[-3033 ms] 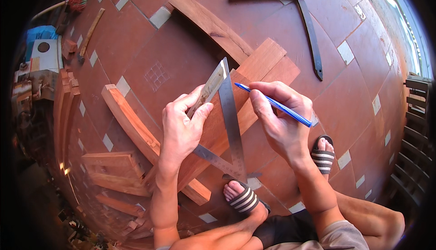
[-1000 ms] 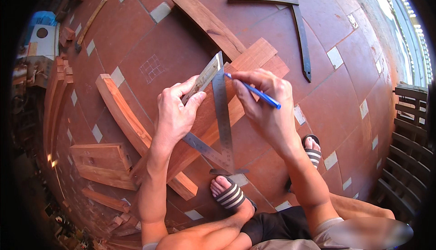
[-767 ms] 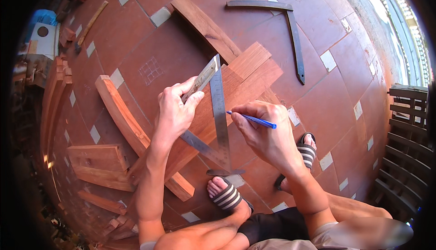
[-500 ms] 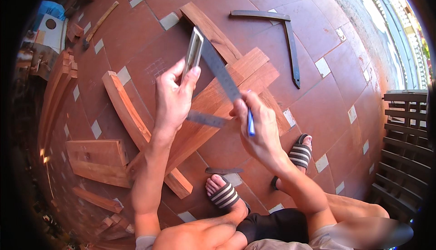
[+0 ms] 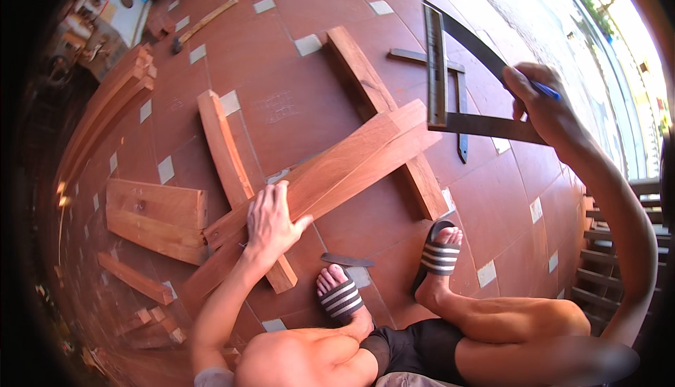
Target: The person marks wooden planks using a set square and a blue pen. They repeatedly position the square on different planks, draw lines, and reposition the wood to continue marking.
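Observation:
My right hand is raised at the right, its fingers closed round the upper blade of a metal carpenter's square. The square has a pale stock and two dark blades. A blue pen sticks out between the same fingers. Lower left, my left hand lies over the wooden planks with fingers stretched and thumb apart. Two reddish planks lie side by side, slanting up to the right. They rest across two wooden beams, a left one and a right one.
A dark L-shaped square lies on the tiled floor beyond the planks. A short dark blade is near my left foot. Wooden blocks and curved timbers sit at the left, a hammer farther back. A slatted rack stands at the right.
My right hand has carried the square and pen up and right, away from the planks. My left hand has let go of the square and come down onto the planks.

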`<action>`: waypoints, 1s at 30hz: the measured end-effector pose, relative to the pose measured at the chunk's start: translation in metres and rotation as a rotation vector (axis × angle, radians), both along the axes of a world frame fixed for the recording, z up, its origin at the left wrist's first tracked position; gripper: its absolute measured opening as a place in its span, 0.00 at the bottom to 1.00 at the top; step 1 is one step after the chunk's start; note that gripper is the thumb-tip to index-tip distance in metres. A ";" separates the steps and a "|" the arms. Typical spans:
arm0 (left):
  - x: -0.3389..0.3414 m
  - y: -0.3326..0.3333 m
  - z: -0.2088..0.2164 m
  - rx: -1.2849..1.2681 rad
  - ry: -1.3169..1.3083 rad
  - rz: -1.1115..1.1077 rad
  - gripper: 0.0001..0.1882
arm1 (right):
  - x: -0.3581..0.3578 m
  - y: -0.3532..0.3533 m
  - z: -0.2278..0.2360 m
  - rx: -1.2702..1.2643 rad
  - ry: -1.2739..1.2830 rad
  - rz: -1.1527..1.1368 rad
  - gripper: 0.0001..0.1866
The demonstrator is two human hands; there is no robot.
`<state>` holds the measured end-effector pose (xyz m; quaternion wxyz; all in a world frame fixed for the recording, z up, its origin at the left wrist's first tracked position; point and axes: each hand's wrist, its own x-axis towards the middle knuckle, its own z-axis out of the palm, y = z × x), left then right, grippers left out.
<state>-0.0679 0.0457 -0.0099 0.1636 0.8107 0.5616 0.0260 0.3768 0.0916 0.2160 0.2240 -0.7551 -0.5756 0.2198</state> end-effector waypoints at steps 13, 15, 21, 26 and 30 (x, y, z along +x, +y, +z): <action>-0.065 0.063 0.117 -0.158 -1.030 0.628 0.37 | 0.051 -0.040 -0.053 0.002 0.429 -0.157 0.20; -0.092 0.068 0.133 -0.210 -1.211 0.852 0.33 | 0.058 -0.040 -0.064 0.003 0.499 -0.183 0.19; -0.115 0.034 0.121 -0.223 -1.571 0.978 0.33 | 0.060 -0.033 -0.090 0.008 0.588 -0.240 0.17; -0.097 -0.004 0.073 -0.270 -1.655 1.405 0.49 | 0.052 -0.022 -0.096 -0.016 0.648 -0.218 0.17; -0.086 -0.038 0.023 -0.372 -1.717 1.519 0.49 | 0.047 -0.018 -0.104 -0.029 0.555 -0.186 0.18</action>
